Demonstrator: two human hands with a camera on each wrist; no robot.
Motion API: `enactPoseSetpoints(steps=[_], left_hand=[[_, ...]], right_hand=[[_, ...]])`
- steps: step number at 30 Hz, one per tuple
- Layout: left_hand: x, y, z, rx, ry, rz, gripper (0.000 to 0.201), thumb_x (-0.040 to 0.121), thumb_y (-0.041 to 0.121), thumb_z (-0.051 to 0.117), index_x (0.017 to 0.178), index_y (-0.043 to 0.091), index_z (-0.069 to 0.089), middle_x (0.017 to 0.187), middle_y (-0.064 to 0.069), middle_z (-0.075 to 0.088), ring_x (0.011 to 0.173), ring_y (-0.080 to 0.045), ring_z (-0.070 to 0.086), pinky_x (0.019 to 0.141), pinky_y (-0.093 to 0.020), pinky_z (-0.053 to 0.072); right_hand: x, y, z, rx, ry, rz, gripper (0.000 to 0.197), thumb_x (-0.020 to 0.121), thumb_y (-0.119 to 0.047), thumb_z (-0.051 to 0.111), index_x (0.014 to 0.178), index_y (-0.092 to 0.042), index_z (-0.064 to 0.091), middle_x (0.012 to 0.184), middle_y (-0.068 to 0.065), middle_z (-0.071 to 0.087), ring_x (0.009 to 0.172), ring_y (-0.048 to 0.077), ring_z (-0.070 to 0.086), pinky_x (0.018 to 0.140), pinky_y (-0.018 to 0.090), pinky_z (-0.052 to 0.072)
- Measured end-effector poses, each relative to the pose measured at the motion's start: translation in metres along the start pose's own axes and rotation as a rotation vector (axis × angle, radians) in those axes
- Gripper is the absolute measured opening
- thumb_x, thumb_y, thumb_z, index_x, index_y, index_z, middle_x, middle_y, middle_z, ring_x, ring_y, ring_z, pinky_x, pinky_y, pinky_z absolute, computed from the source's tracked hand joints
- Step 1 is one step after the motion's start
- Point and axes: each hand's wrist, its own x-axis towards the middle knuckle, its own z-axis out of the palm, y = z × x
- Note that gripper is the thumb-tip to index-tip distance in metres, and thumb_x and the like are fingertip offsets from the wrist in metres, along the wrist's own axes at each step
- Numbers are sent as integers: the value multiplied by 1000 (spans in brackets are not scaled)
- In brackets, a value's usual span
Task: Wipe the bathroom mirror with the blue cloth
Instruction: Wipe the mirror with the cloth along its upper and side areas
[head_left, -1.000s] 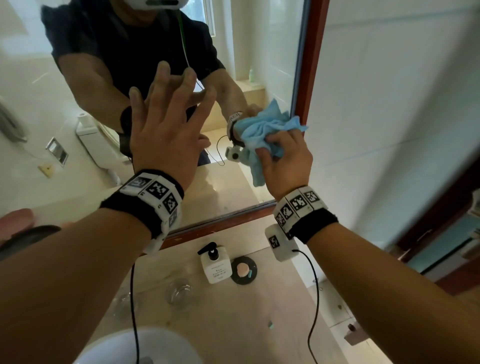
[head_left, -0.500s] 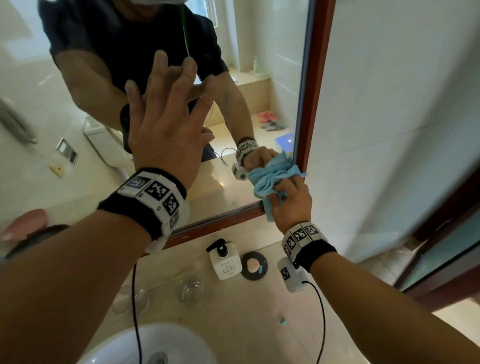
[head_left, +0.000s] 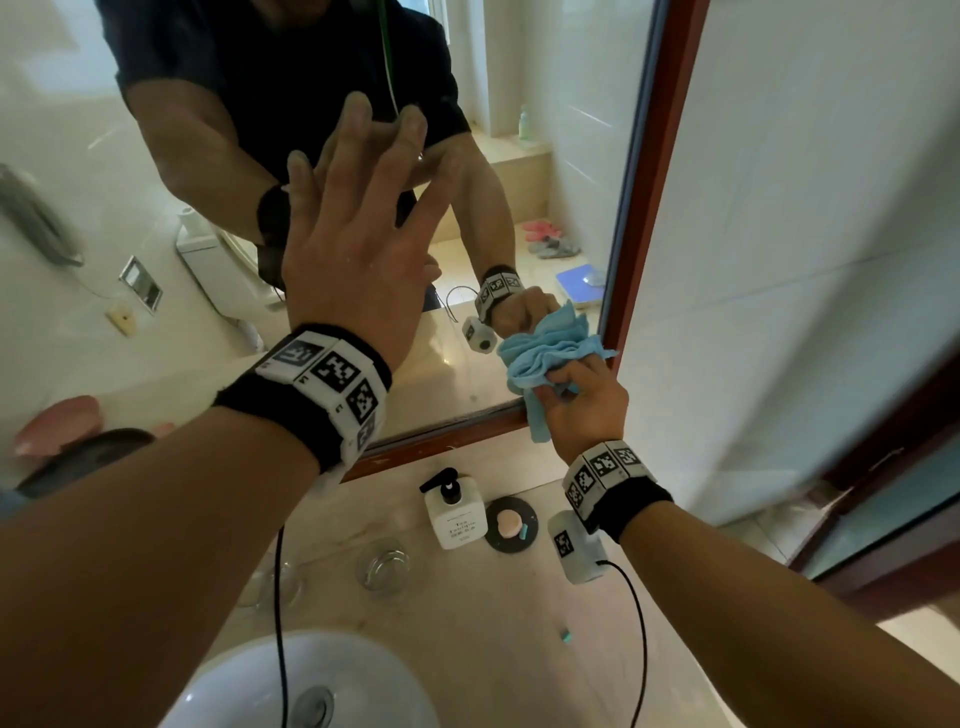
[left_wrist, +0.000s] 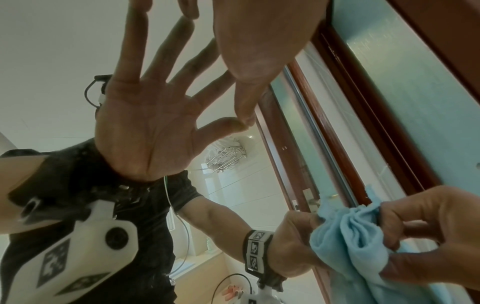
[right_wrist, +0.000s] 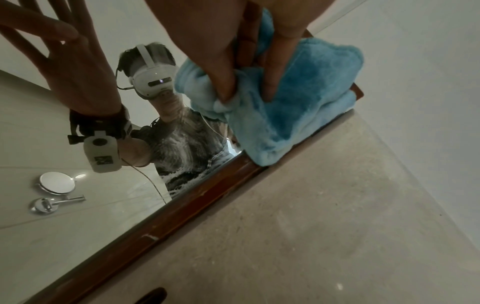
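Note:
The mirror (head_left: 104, 130) has a red-brown wooden frame (head_left: 654, 182). My left hand (head_left: 363, 208) lies flat on the glass near the middle, fingers straight and spread; in the left wrist view its thumb (left_wrist: 246, 98) touches the glass. My right hand (head_left: 576, 395) grips the bunched blue cloth (head_left: 540, 358) and presses it against the mirror's lower right corner. A tail of the cloth (right_wrist: 298, 98) hangs over the bottom frame rail (right_wrist: 182, 207), and my fingers (right_wrist: 223, 67) curl into its folds.
Below the mirror on the beige counter (head_left: 493, 649) stand a white pump bottle (head_left: 456, 512), a black dish with a pink puff (head_left: 511, 524) and a clear glass (head_left: 383, 564). A white basin (head_left: 306, 686) is nearest me. A white tiled wall (head_left: 805, 208) adjoins the frame's right side.
My right hand has carried the cloth down the mirror's right edge, from about mid-height to the bottom right corner. The left hand has stayed flat on the glass.

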Motion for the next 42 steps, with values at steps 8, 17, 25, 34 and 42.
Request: enactPoseSetpoints(steps=[8, 17, 25, 34, 42], left_hand=[[-5, -11, 2, 7, 2, 34, 92, 77, 22, 78, 152, 30, 25, 162, 0, 17, 150, -32, 8, 116, -61, 16], [-11, -16, 3, 23, -9, 64, 84, 78, 17, 75, 150, 26, 33, 162, -2, 20, 150, -32, 11, 117, -56, 14], [-16, -16, 7, 21, 8, 68, 77, 84, 16, 71, 150, 24, 32, 159, -6, 25, 149, -34, 14, 117, -59, 17], [-19, -21, 7, -64, 23, 79, 64, 89, 18, 65, 147, 20, 37, 157, -9, 30, 147, -37, 20, 115, -60, 19], [-26, -42, 8, -79, 5, 136, 58, 90, 18, 57, 146, 16, 40, 158, -6, 30, 148, -33, 20, 118, -54, 16]], right_hand=[[-20, -25, 33, 73, -16, -102, 11, 75, -17, 79, 81, -15, 70, 100, 1, 64, 93, 25, 59, 81, 43, 53], [-30, -44, 48, 59, -10, -179, 12, 73, -13, 80, 77, -15, 69, 96, 3, 65, 86, 27, 59, 74, 39, 52], [-10, -29, 17, 39, 13, -85, 11, 74, -9, 79, 81, -10, 71, 107, 5, 64, 98, 24, 60, 84, 28, 48], [17, -12, -19, -104, 57, -22, 13, 79, -14, 77, 88, -9, 71, 112, 7, 63, 103, 25, 59, 88, 19, 38], [11, -18, -8, -53, 103, 14, 10, 75, -11, 79, 80, -9, 70, 106, 5, 63, 98, 24, 61, 87, 20, 42]])
